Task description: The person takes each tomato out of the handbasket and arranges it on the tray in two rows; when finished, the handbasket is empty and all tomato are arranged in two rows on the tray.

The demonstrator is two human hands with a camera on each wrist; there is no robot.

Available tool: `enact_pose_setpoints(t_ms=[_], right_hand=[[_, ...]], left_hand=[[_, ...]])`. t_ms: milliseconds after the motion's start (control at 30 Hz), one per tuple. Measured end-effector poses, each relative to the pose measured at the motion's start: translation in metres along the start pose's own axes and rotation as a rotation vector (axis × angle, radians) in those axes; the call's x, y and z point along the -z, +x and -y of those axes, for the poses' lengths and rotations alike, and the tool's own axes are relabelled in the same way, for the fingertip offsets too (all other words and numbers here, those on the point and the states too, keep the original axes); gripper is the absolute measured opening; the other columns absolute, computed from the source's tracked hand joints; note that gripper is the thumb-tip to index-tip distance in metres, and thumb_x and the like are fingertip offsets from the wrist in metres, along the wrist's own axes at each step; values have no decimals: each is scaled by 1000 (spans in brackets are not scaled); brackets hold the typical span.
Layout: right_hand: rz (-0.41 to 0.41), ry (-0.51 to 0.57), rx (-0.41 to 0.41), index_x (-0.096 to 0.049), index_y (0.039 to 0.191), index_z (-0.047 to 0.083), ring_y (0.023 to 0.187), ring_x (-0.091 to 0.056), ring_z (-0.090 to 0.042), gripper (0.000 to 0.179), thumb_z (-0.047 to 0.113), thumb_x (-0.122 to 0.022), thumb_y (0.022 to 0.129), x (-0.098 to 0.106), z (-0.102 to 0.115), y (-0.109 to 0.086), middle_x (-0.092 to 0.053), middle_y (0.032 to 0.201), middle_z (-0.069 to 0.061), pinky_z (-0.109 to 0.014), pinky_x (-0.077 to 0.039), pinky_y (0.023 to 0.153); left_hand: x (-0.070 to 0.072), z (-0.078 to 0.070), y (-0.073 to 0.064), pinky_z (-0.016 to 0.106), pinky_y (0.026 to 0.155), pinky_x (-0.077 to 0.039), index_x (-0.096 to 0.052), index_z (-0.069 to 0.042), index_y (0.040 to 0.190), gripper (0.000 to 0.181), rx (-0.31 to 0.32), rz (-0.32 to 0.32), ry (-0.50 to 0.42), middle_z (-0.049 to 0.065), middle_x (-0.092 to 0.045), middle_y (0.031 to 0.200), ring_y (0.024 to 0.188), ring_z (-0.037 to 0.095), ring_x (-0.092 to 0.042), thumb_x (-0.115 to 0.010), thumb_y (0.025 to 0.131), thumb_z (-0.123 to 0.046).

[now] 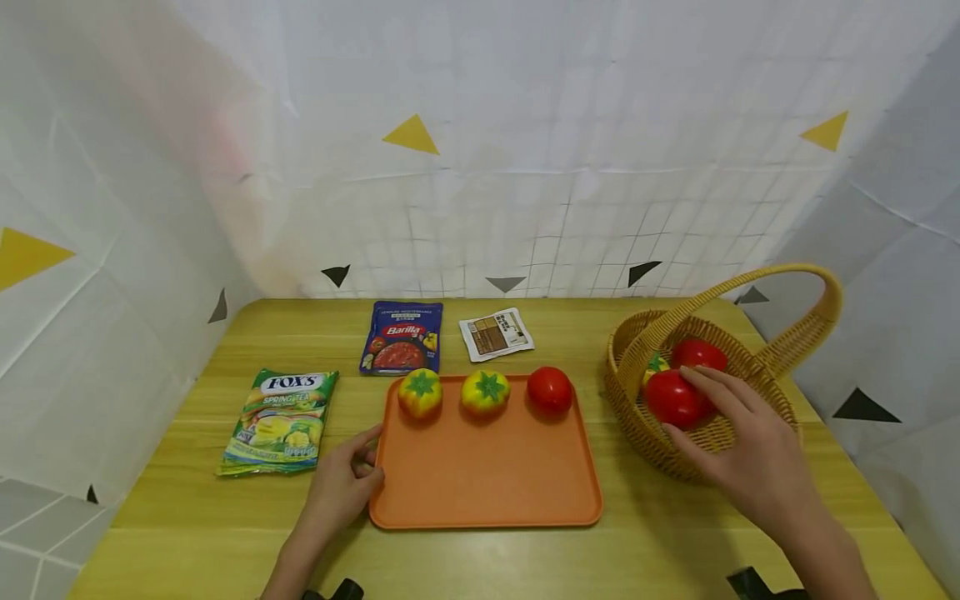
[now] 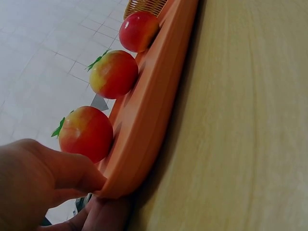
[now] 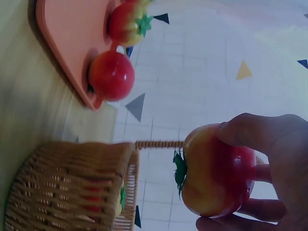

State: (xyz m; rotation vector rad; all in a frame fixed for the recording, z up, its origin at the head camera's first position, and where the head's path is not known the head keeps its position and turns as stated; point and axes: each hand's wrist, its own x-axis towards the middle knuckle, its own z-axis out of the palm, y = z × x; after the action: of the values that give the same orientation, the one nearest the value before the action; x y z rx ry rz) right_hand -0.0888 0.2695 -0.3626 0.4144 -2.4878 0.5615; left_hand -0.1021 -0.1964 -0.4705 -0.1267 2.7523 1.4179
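My right hand (image 1: 757, 454) holds a red and yellow toy tomato (image 3: 219, 173) with a green leafy top, its fingers spread around the fruit. In the head view that tomato overlaps the wicker basket (image 1: 626, 421); the right wrist view shows it raised near the basket's rim. Inside the basket lie another red tomato (image 1: 699, 353) and a green-topped one (image 1: 656, 365), partly hidden. On the left, my left hand (image 1: 341, 483) pinches the side rim of the orange tray (image 1: 487, 475). Three toy tomatoes stand along the tray's far edge: two leaf-up (image 1: 420, 393), one showing plain red (image 1: 550, 390).
A green FOX'S candy bag (image 1: 281, 423) lies left of the tray. Behind it are a blue Barilla pouch (image 1: 402, 337) and a small white and brown packet (image 1: 497, 334). The basket's tall handle (image 1: 806, 275) arches up at the right. White sheeting (image 1: 510, 217) encloses the table's back.
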Motion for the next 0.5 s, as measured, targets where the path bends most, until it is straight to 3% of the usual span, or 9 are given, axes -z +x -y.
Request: enact_pose_setpoints(t_ms=[100, 200, 267, 367, 500], right_hand=[[1, -5, 20, -63, 135, 13, 107, -62, -35, 79, 17, -93, 61, 0, 8, -3, -60, 129, -13, -24, -52, 85], [4, 3, 50, -64, 134, 14, 108, -62, -30, 80, 17, -93, 59, 0, 17, -5, -60, 131, -10, -2, -30, 89], [11, 15, 64, -64, 134, 14, 108, -62, -28, 81, 16, -94, 59, 0, 23, -6, -60, 132, -8, -2, -30, 90], [13, 39, 86, -63, 135, 14, 111, -61, -28, 72, 45, -86, 74, -1, 31, -6, -59, 134, -8, -2, -27, 93], [19, 63, 110, -63, 136, 15, 112, -61, -26, 72, 69, -50, 89, -3, 41, -6, -58, 135, -7, -3, -28, 94]], left_hand=[[0, 0, 1, 26, 59, -49, -59, -8, 141, 61, 5, 4, -1, 6, -61, 91, 70, 14, -58, -69, 81, 1], [0, 0, 1, 26, 58, -49, -59, -8, 140, 61, 9, 6, -3, 6, -61, 91, 71, 15, -58, -69, 81, 1], [0, 0, 1, 26, 58, -49, -59, -8, 140, 61, 11, 6, -5, 6, -60, 91, 70, 15, -58, -69, 81, 2], [0, 0, 0, 26, 57, -48, -59, -8, 140, 62, 10, 4, -10, 6, -60, 90, 70, 15, -58, -69, 80, 2], [0, 0, 0, 26, 57, -48, -59, -8, 140, 61, 6, 1, -12, 6, -60, 91, 70, 15, -58, -69, 80, 2]])
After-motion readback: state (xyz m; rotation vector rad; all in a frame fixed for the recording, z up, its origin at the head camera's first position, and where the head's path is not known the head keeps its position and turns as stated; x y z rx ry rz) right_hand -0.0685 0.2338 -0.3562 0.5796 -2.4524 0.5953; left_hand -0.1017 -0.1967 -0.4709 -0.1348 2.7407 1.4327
